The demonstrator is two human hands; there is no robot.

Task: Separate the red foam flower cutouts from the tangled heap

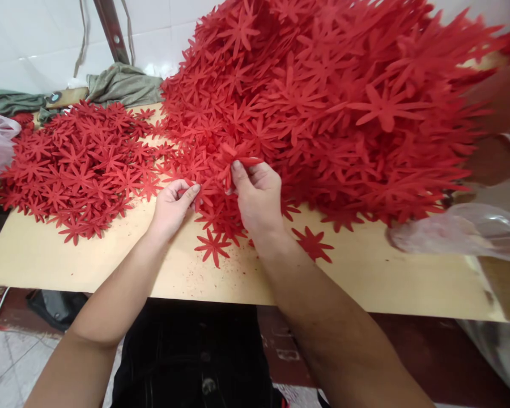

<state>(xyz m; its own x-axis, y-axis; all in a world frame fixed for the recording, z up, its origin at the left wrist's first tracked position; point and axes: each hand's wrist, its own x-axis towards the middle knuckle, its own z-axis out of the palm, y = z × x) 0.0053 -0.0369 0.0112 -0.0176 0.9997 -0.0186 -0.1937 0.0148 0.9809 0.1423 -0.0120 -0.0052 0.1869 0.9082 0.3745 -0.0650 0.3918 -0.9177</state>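
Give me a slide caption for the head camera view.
Both hands pinch red flower cutouts at the foot of a big heap on a tan board.

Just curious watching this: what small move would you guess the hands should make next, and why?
Probably peel one red flower cutout free: the right hand pinches a few stuck together at the big pile, the left hand grips the neighbouring edge.

Bright red flower-shaped cutouts (323,102) fill the upper right of the frame, all one plain red. A flatter red pile (72,164) lies at left. The bench (110,260) is pale tan, flecked with red crumbs. Grey-green cloth (123,82) sits at upper left, against white tiles (34,34).
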